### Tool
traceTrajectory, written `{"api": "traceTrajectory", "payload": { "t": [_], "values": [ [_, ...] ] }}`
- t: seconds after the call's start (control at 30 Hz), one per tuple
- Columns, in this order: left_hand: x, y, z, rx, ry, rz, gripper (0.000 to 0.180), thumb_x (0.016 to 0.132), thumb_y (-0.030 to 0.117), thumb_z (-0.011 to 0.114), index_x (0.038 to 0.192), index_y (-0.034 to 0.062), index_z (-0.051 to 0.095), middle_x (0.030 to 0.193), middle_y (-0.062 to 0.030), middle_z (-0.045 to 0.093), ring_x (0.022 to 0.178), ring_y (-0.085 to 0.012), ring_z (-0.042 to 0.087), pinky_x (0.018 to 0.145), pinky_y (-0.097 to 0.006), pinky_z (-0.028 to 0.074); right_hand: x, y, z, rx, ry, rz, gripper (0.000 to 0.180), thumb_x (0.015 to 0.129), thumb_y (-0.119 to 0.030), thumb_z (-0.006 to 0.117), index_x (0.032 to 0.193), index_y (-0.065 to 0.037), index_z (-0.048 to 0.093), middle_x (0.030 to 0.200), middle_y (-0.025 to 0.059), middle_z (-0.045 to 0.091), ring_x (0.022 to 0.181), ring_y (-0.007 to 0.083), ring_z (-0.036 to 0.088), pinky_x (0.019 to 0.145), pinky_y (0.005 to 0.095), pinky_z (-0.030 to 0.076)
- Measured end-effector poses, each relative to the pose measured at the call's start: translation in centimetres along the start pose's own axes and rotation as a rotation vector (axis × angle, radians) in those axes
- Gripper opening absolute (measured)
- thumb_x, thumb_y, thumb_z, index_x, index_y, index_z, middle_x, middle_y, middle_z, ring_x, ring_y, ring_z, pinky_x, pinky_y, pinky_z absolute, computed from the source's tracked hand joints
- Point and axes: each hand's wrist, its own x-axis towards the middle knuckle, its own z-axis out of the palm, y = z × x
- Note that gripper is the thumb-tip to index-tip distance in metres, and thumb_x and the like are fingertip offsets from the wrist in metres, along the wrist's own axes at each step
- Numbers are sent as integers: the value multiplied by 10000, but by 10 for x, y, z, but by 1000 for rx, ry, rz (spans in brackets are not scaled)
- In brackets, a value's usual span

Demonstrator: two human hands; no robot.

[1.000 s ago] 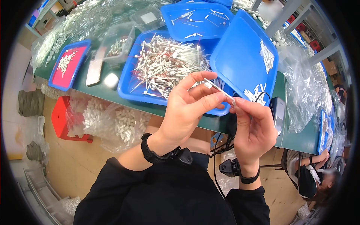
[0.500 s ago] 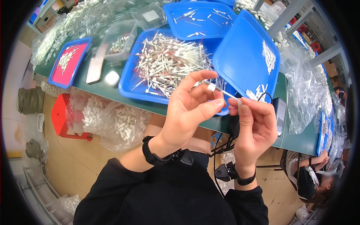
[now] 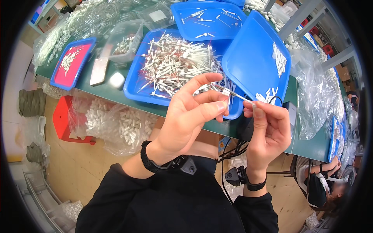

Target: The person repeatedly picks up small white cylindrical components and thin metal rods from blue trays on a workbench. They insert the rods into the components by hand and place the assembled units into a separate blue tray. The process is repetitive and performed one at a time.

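Observation:
Between thumb and forefinger my right hand (image 3: 268, 126) pinches the lower end of a thin pale stick (image 3: 240, 96), which carries a small white sleeve (image 3: 226, 92) near its upper part. The stick slants up and left. My left hand (image 3: 198, 110) is beside its upper end, forefinger raised and thumb apart from it; whether a fingertip touches the stick I cannot make out. Behind both hands, a blue tray (image 3: 132, 87) holds a heap of similar white sticks, some with red strands. A tilted blue tray (image 3: 252, 54) at the right bears two small groups of white pieces.
A blue tray (image 3: 210, 33) with a few sticks lies at the back. At left are a pink-lined tray (image 3: 74, 79), a phone (image 3: 99, 72), a white case (image 3: 117, 80) and a clear box (image 3: 130, 48). Bagged white pieces (image 3: 132, 126) hang below the table; a person (image 3: 326, 182) sits at right.
My right hand has shifted slightly right with the stick, and the sleeve moved right with it. My left hand has drifted a little left and down, away from the stick.

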Motion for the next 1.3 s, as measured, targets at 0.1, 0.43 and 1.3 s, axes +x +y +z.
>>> {"api": "traceTrajectory", "payload": {
  "t": [0.1,0.43,1.3],
  "values": [
    [0,1,1,51,-13,43,566,818,57,603,1319,-6,348,923,-84,578,884,-180,551,794,-319,429,2,-4,-2,71,13,108,73,889,38,555,960,47,564,846,145,661,750,153,635,710,259,506],
    [7,-1,0,298,-75,409,316,813,-75,607,1114,-28,523,1012,-137,616,964,-191,594,849,-309,484,5,-5,-9,629,-63,503,117,928,-84,546,990,13,568,866,135,670,755,133,613,727,294,512],
    [0,-4,6,194,-64,364,201,756,-60,701,896,-3,569,853,-132,645,799,-156,622,720,-263,504,29,-33,-16,219,-393,232,156,788,107,616,934,56,636,851,93,640,714,96,591,615,204,460]
  ]
}}
